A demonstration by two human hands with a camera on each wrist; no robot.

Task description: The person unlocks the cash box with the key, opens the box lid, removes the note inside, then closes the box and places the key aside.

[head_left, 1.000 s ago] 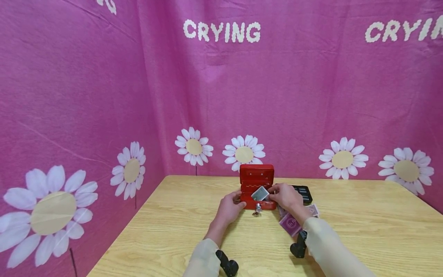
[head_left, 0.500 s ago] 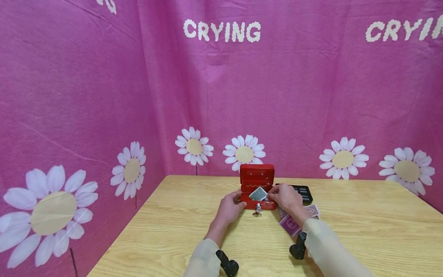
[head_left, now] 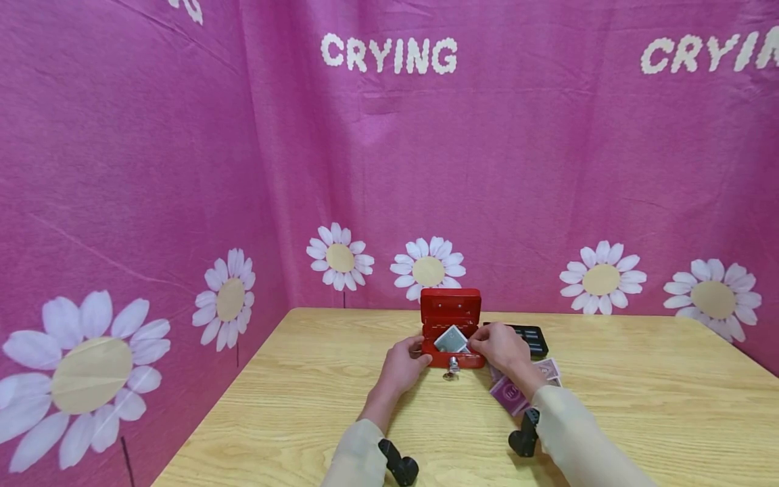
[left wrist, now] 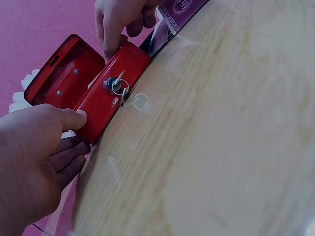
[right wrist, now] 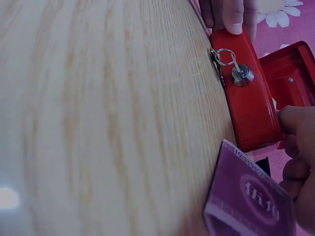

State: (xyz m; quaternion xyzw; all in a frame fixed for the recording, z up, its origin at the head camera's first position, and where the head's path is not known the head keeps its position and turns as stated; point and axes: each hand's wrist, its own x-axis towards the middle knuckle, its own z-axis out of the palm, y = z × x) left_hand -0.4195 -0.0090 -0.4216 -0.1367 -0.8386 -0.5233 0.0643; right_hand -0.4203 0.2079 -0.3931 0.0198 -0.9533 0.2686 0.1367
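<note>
A small red cash box point(head_left: 470, 362) stands with its lid up, a key point(left wrist: 118, 78) on a ring in its front lock. My left hand point(head_left: 402, 370) holds the box's left end, thumb on the front corner and fingers along the side. A grey-green banknote point(head_left: 450, 339) with pale edges leans tilted inside the box. At the right end, my right hand point(head_left: 505, 348) reaches in over the wall and pinches the note's lower right part; its fingertips are partly hidden by the box. Below that hand lies a purple banknote point(right wrist: 251, 191).
Right of the box, partly behind the right hand, is a black compartment tray point(head_left: 535, 338). Another pale banknote point(head_left: 548, 368) lies by the purple one. A pink cloth with daisies point(head_left: 517, 169) hangs behind the wooden table point(head_left: 292, 399).
The grey-green banknote has shifted left and slightly up inside the box, its tilt changing a little. The right hand has edged slightly left; the left hand stays on the box.
</note>
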